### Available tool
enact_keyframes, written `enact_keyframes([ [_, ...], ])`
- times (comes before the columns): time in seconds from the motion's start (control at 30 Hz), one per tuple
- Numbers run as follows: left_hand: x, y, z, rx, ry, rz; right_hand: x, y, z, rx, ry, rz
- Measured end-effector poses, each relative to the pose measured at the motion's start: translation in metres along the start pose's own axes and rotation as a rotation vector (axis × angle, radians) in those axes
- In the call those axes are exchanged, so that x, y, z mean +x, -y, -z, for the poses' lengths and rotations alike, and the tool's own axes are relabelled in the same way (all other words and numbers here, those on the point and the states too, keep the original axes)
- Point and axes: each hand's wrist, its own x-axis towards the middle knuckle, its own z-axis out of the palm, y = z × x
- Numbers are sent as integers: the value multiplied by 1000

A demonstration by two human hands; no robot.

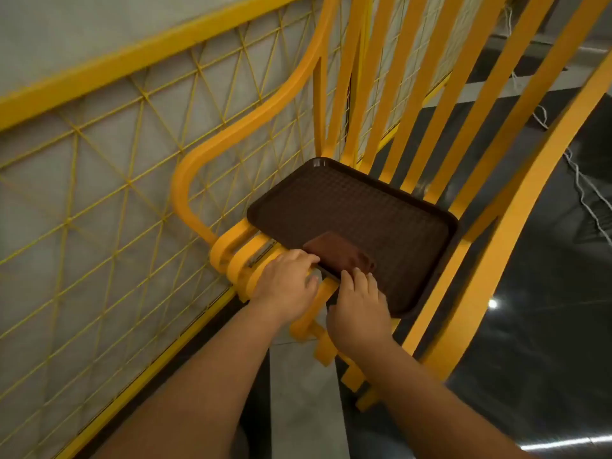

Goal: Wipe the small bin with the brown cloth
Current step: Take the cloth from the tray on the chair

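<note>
While the brown cloth lies folded flat on the near part of a dark brown tray, both hands sit at the tray's near edge. The left hand rests over the yellow slats of the bench with its fingertips touching the cloth's near-left corner; its fingers look loosely bent, gripping nothing. The right hand lies with straight fingers reaching to the cloth's near edge, also holding nothing. No small bin shows in this view. As for handling, the cloth looks light, soft and limp, so it would likely sag once lifted; pinching the near edge or bunching the fold seems the surest hold. The textured tray probably offers some grip beneath it.
</note>
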Motion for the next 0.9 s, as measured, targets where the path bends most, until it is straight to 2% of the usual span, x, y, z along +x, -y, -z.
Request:
enact_keyframes([
  [0.1, 17, -1, -16, 37, -4, 79, 7, 2, -11, 61, 17, -56],
  [0.4, 63, -9, -42, 206, 100, 354, 12, 7, -22, -43, 205, -49],
  [0.57, 71, -12, -54, 272, 90, 408, 11, 8, -22, 29, 164, -31],
  [0.73, 68, -1, -55, -8, -89, 390, 9, 10, -16, 143, 108, -61],
  [0.9, 47, 5, -37, -660, -255, 382, 7, 10, -19, 272, -58, -100],
])
